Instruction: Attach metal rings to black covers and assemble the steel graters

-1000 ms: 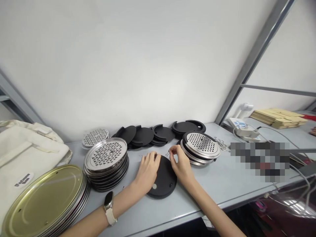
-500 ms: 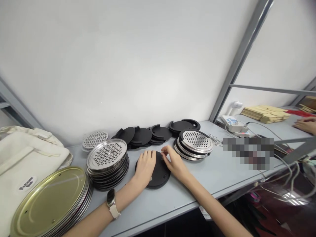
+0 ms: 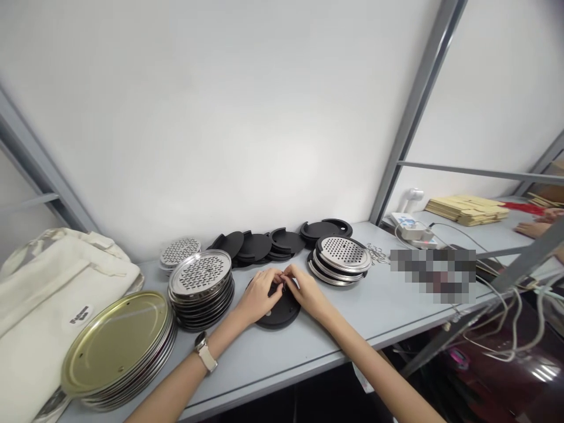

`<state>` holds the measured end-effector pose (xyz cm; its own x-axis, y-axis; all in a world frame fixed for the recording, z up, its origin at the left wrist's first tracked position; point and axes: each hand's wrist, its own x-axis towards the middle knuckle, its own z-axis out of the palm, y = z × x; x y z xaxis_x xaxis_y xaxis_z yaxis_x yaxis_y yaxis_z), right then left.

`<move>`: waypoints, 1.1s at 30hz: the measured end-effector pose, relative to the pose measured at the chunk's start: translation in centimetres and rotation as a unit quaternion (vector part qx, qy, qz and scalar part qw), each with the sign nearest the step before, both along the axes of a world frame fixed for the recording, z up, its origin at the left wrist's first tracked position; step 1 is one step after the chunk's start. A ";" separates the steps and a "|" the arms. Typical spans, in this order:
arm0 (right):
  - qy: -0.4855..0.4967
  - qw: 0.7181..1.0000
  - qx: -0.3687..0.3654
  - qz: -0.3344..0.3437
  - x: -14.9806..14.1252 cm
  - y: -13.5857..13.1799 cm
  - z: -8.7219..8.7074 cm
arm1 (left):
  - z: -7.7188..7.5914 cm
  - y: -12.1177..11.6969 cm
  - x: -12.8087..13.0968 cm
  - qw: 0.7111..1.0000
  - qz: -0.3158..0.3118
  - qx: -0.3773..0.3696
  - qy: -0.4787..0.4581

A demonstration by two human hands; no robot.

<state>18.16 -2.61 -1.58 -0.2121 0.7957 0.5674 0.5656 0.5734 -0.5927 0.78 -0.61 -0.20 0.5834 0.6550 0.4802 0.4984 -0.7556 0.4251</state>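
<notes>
A round black plastic disc [image 3: 279, 319] lies on the grey table in front of me, its far part covered by my fingers. My left hand [image 3: 259, 295] rests on its left side, thumb and fingertips pinched together at the far edge. Meeting it there, my right hand [image 3: 307, 292] also pinches; something small sits between the fingertips, too hidden to name. Left of the disc stands a tall stack of round metal grater plates [image 3: 202, 275] with black parts below. A shorter stack topped by a perforated metal plate [image 3: 343, 252] is to the right.
Black discs with raised rims [image 3: 255, 245] lie along the wall. Small wire pieces [image 3: 376, 254] are heaped at right. Gold round trays [image 3: 118, 341] and a white bag [image 3: 39, 305] fill the left. Beyond the metal post [image 3: 414, 129] are cables, cardboard [image 3: 467, 210] and another person's hand.
My left hand has moved from lying flat on the disc to pinching at its far edge, its fingertips now meeting my right hand's. The camera view has shifted slightly.
</notes>
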 end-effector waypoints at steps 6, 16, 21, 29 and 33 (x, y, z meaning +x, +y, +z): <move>-0.014 1.000 -0.006 0.010 -0.1 -0.1 0.0 | -0.2 0.2 0.0 1.000 -0.002 -0.021 -0.017; -0.021 0.999 -0.013 0.024 -0.3 -0.4 0.2 | -0.5 0.4 -0.2 0.999 0.022 0.017 -0.019; -0.039 0.998 -0.014 0.043 -0.2 -0.2 -0.2 | -1.0 0.7 -0.1 0.997 0.048 0.037 -0.039; -0.046 0.999 -0.002 0.017 0.0 0.1 -0.7 | -1.1 0.7 -0.1 0.994 0.067 0.076 -0.037; -0.049 0.998 0.021 -0.017 -0.1 0.2 -0.4 | -1.3 0.9 -0.1 0.991 0.106 0.068 -0.034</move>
<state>18.06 -2.43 -2.00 -0.2422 0.7798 0.5772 0.6395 0.5757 -0.5095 0.73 0.25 -1.46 0.4031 0.6854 0.6064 0.6260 -0.6898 0.3636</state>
